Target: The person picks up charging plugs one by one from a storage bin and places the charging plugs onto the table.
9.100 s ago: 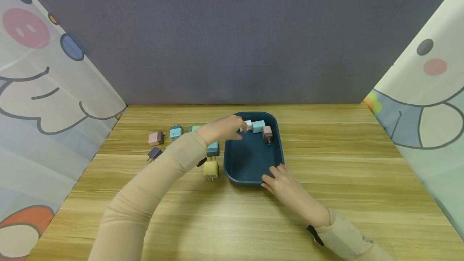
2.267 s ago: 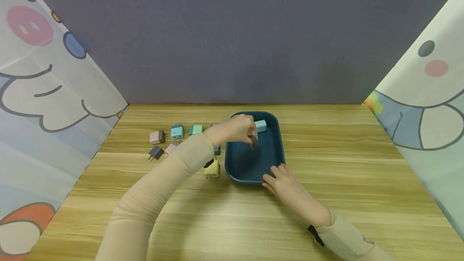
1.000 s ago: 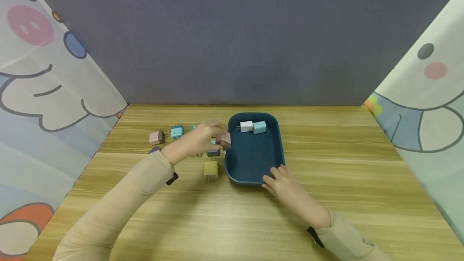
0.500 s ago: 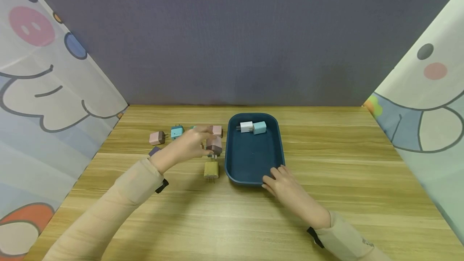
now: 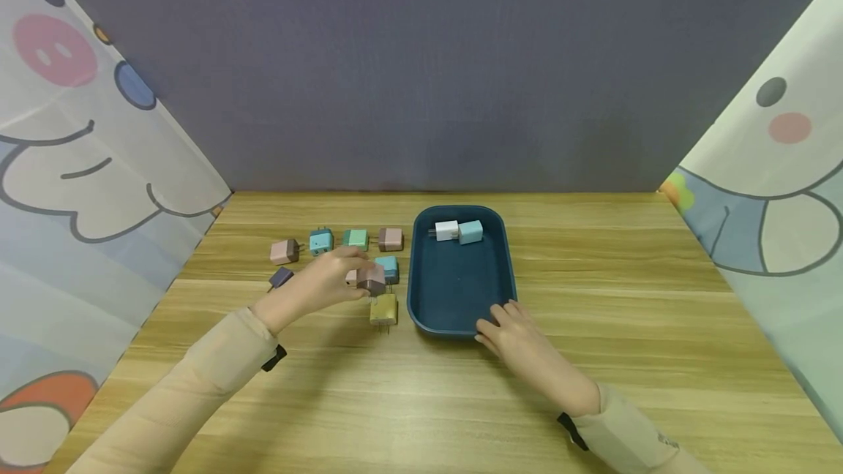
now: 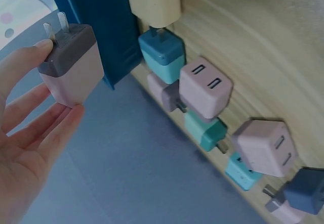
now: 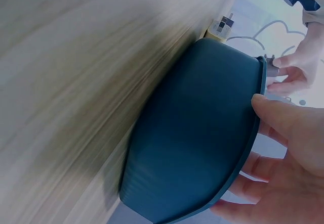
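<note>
My left hand (image 5: 319, 287) pinches a pink phone charger (image 6: 78, 64) with a grey-brown end between thumb and fingertips. In the left wrist view its two metal prongs point up. The hand hovers left of a dark blue plastic bin (image 5: 461, 291), over loose chargers on the table. Close below are a yellow charger (image 5: 383, 309) and a blue two-tone one (image 5: 387, 269). My right hand (image 5: 516, 339) grips the bin's near right corner, its thumb (image 7: 273, 113) outside the rim and its fingers inside. A white charger (image 5: 446, 230) and a light blue charger (image 5: 470, 232) lie at the bin's far end.
Along the back of the table lie a pink charger (image 5: 391, 239), a green one (image 5: 356, 239), a bright blue one (image 5: 321, 241) and another pink one (image 5: 285, 251). A dark navy charger (image 5: 281, 277) sits by my left forearm. A grey panel (image 5: 421, 79) stands behind the table.
My left hand picked the pink charger out of the bin and carried it left, over the rim, to above the loose chargers. My right hand stayed at the bin's corner.
</note>
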### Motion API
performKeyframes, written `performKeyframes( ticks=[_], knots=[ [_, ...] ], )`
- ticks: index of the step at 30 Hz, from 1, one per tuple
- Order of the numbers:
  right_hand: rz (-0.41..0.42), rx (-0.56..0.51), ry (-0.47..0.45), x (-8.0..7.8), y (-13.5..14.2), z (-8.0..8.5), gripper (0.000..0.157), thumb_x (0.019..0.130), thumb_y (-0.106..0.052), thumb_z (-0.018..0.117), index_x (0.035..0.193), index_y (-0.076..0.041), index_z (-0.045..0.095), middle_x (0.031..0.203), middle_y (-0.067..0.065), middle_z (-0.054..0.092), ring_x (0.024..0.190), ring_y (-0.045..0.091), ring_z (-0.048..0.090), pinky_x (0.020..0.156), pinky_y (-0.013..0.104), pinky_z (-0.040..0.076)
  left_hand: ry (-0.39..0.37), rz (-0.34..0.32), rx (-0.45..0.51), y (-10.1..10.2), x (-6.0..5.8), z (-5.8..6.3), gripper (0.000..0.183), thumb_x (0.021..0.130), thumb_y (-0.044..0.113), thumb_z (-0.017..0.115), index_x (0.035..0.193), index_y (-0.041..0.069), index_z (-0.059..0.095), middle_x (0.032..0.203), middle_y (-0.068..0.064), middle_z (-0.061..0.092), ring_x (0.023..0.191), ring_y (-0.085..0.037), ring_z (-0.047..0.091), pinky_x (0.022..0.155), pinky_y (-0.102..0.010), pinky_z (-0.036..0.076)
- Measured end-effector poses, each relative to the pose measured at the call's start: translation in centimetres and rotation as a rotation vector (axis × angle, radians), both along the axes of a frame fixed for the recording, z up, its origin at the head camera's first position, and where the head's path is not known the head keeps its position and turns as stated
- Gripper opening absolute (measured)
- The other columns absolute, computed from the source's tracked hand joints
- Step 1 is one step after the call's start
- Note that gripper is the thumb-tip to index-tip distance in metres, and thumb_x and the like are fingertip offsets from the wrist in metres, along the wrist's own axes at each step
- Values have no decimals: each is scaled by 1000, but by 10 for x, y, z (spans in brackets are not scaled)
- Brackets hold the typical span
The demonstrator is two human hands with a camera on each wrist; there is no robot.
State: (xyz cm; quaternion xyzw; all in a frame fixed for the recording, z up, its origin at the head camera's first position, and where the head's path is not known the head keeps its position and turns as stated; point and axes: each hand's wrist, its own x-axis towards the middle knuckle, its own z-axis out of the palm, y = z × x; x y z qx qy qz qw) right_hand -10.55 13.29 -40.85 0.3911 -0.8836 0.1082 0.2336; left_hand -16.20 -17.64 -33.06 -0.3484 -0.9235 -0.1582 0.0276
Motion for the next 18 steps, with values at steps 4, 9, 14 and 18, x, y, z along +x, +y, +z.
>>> performKeyframes(
  ticks=[4, 9, 14, 18],
  knots=[
    [4, -2, 6, 0, 0, -1, 15, 73, -16, 71, 72, -12, 56, 68, 2, 44, 63, 17, 45, 71, 42, 47, 18, -1, 10, -6, 1, -5, 30, 69, 10, 73, 96, -1, 65, 99, -12, 58, 86, -23, 57, 67, -28, 49],
    [8, -12, 18, 0, 0, -1, 17, 70, -15, 73, 73, -11, 56, 68, 3, 44, 63, 17, 45, 71, 43, 47, 3, 17, 1, -12, 3, -11, 31, 69, 10, 74, 96, -1, 65, 103, -16, 58, 91, -27, 57, 70, -31, 50],
    [10, -10, 20, 0, 0, 0, 18, 69, -13, 74, 72, -11, 56, 67, 3, 43, 63, 17, 45, 71, 43, 47, -32, 44, -9, -18, 6, -16, 31, 69, 11, 74, 96, -1, 65, 100, -14, 58, 86, -25, 58, 67, -32, 50],
    [10, -8, 1, 0, 0, 0, 16, 72, -14, 72, 73, -11, 56, 68, 2, 43, 63, 17, 46, 72, 44, 47, -32, 33, 6, -21, 6, -22, 32, 67, 9, 74, 95, -2, 65, 95, -13, 60, 81, -23, 59, 66, -30, 50]
  ],
)
